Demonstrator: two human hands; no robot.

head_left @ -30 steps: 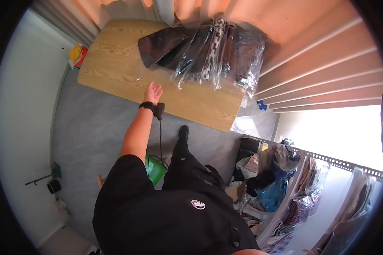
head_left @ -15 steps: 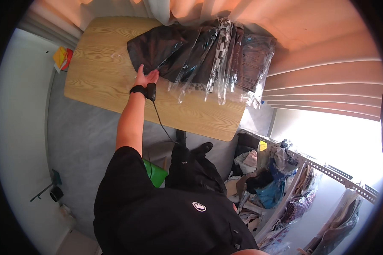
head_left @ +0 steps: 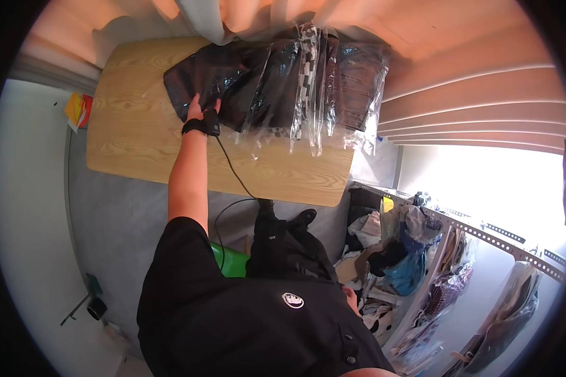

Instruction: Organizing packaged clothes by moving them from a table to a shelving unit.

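Observation:
Several dark garments [head_left: 245, 78] in clear plastic bags lie overlapping along the far side of a wood-grain table [head_left: 138, 147]. A black-and-white checked strip [head_left: 309, 69] shows among them. Toward the right end is a dark garment with stitched seams [head_left: 356, 85], also bagged. My left hand [head_left: 202, 113] reaches to the near left edge of the leftmost garment, thumb and fingers apart, fingertips against the plastic. A black strap with a small device [head_left: 211, 122] and a cable is on that wrist. My right hand [head_left: 351, 300] shows only in part, low beside my body, its fingers mostly hidden.
Pleated curtains [head_left: 459, 94] hang behind the table and along its right. At the lower right, a perforated metal shelf rail [head_left: 478, 240] runs above bagged clothes [head_left: 415, 270]. A green seat-like object [head_left: 234, 261] stands by my legs. The cable hangs past the table's near edge.
My left hand has turned from palm-up beside the garments to reaching onto the leftmost one's edge. More of my right hand shows now. The whole view has shifted slightly.

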